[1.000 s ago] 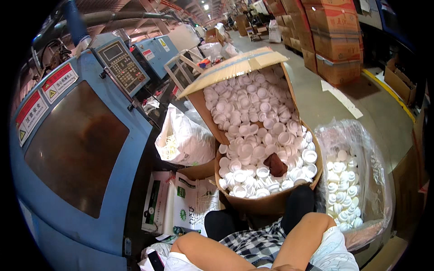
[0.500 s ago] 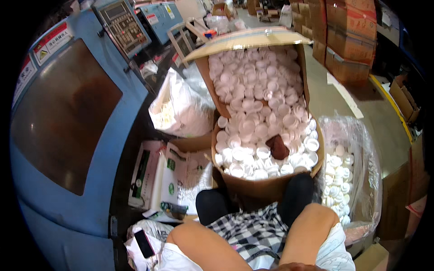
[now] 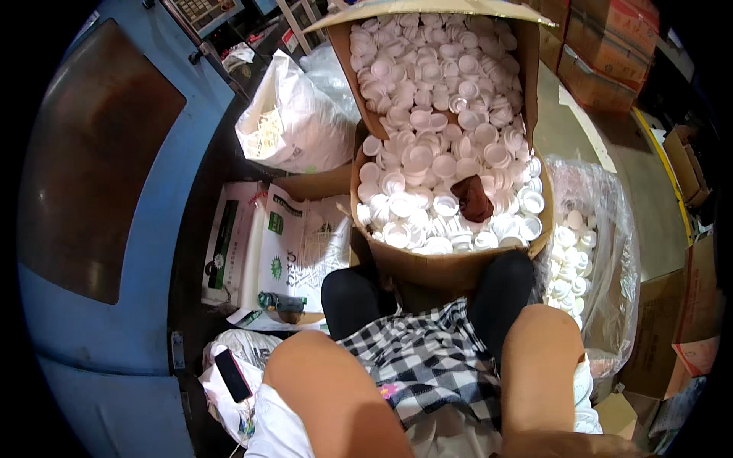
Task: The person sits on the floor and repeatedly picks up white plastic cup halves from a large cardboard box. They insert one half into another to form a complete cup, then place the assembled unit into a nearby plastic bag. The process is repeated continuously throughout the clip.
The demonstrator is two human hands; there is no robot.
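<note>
Both my arms are bent, with the left arm [image 3: 336, 385] and the right arm [image 3: 538, 366] folding back at the lower edge. My hands are out of view, so their fingers do not show. A blurred brown strip [image 3: 569, 444] crosses the bottom edge by the right arm; I cannot make out what it is. In front of my knees stands a cardboard box [image 3: 443, 267] full of round white plastic caps [image 3: 420, 158]. A crumpled dark red-brown cloth [image 3: 473, 200] lies on them. Neither arm touches the box.
A blue machine [image 3: 206, 99] stands at left. Beside the box are a white sack [image 3: 305, 137], an open carton [image 3: 336, 183] with a dark green object [image 3: 281, 302], and a phone [image 3: 232, 375] on a bag. Plastic-lined caps [image 3: 569, 263] and stacked cartons [image 3: 599, 76] are at right.
The view has tilted downward, so the box and machine sit higher in the picture. My bent arms show more fully. The cloth still lies on the caps.
</note>
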